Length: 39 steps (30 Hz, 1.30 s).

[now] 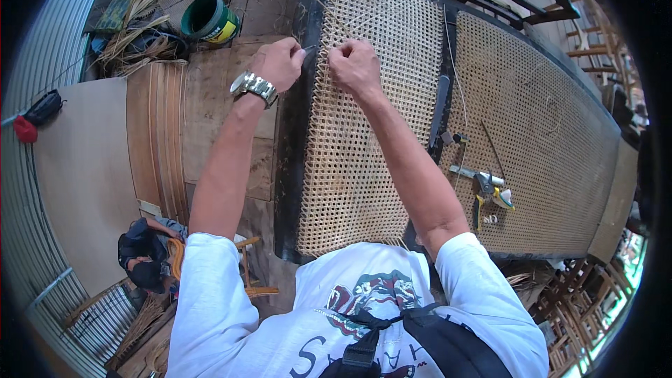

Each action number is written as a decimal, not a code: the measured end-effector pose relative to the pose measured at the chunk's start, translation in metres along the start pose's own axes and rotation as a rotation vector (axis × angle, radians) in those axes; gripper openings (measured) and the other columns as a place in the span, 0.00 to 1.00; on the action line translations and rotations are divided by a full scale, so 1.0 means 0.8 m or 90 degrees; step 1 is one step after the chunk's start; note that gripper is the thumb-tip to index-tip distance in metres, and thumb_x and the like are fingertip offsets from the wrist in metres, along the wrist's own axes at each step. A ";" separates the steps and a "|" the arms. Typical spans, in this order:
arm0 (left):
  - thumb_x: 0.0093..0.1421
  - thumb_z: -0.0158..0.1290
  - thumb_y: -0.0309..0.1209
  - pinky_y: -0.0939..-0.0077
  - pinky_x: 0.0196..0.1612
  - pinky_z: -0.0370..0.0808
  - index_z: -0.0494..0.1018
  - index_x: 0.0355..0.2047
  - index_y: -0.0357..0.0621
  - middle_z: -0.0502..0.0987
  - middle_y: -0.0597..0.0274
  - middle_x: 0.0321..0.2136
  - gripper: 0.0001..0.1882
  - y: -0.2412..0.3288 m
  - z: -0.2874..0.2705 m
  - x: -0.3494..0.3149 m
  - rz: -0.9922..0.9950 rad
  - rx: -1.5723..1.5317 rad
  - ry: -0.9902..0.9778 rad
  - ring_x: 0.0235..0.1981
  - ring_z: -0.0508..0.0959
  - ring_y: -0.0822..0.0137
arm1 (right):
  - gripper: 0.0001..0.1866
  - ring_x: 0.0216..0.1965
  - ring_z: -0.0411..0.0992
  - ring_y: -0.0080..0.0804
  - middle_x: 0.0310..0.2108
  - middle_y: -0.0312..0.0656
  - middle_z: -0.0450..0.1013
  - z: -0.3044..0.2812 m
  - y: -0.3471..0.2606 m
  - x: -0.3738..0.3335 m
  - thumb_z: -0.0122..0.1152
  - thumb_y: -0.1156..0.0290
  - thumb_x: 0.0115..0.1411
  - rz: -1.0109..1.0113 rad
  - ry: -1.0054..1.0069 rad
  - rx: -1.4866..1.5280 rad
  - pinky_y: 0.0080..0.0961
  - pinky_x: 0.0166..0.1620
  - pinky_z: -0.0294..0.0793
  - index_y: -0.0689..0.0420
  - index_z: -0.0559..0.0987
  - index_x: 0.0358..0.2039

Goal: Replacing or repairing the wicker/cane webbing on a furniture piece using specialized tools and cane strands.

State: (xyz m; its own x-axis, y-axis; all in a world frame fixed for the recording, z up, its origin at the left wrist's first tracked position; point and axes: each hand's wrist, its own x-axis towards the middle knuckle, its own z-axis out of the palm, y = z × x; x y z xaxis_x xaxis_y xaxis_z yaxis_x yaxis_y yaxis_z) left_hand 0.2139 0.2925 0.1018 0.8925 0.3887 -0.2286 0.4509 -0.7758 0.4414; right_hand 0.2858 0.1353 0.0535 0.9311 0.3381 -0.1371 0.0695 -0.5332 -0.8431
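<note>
A woven cane panel (364, 161) set in a dark wooden frame (295, 161) stretches in front of me. My left hand (278, 64), with a metal watch (253, 88) on its wrist, is closed above the frame's left edge. A small dark tip juts from its fingers toward the cane; what it belongs to is hidden. My right hand (355, 66) is closed in a pinch over the weave just inside that edge, its fingertips mostly out of sight. Whether a strand lies between them I cannot make out. Loose cane ends stick up along the edge near both hands.
On a second cane panel (532, 126) to the right lie yellow-handled cutters (481, 199) and a light rod (476, 175). A dark flat bar (439, 105) rests between the panels. A green bucket (210, 19) stands at far left. Another person (145, 255) works at lower left.
</note>
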 end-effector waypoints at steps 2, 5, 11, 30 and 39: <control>0.65 0.53 0.43 0.57 0.41 0.76 0.79 0.43 0.48 0.83 0.50 0.34 0.15 0.017 -0.007 -0.002 -0.027 0.043 -0.013 0.37 0.82 0.48 | 0.14 0.35 0.75 0.44 0.33 0.52 0.74 -0.001 0.004 0.001 0.61 0.62 0.55 -0.005 0.002 -0.006 0.36 0.44 0.75 0.63 0.82 0.26; 0.64 0.52 0.45 0.54 0.42 0.77 0.80 0.42 0.55 0.83 0.54 0.36 0.13 0.030 -0.010 0.002 -0.044 0.154 -0.018 0.39 0.82 0.47 | 0.14 0.35 0.75 0.44 0.33 0.53 0.75 0.001 0.001 0.001 0.61 0.63 0.54 0.009 0.015 -0.037 0.37 0.45 0.75 0.63 0.82 0.26; 0.64 0.54 0.42 0.54 0.44 0.79 0.81 0.42 0.57 0.84 0.55 0.37 0.11 0.030 -0.020 0.004 -0.051 0.154 -0.008 0.41 0.83 0.49 | 0.12 0.41 0.76 0.50 0.37 0.56 0.75 0.006 -0.018 0.003 0.57 0.67 0.57 0.034 -0.027 -0.110 0.40 0.50 0.75 0.64 0.82 0.29; 0.64 0.53 0.43 0.56 0.42 0.79 0.82 0.41 0.53 0.84 0.53 0.35 0.13 0.037 -0.028 0.016 0.056 0.244 -0.029 0.38 0.83 0.49 | 0.12 0.20 0.75 0.26 0.18 0.42 0.77 -0.001 0.013 0.004 0.62 0.67 0.54 0.152 -0.025 0.183 0.27 0.26 0.75 0.64 0.81 0.25; 0.58 0.57 0.36 0.59 0.38 0.81 0.81 0.34 0.52 0.83 0.57 0.30 0.07 0.048 -0.056 0.064 0.308 0.378 -0.149 0.34 0.83 0.52 | 0.12 0.20 0.76 0.26 0.19 0.42 0.78 -0.011 -0.017 -0.001 0.61 0.66 0.52 0.145 -0.076 0.128 0.26 0.27 0.75 0.64 0.83 0.25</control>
State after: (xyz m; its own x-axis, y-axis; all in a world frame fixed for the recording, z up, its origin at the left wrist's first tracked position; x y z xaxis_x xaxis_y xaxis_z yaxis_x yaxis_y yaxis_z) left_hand 0.2770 0.3047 0.1460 0.9342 -0.1224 -0.3352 -0.1236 -0.9922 0.0176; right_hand 0.2874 0.1355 0.0698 0.8651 0.3225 -0.3842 -0.2192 -0.4459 -0.8678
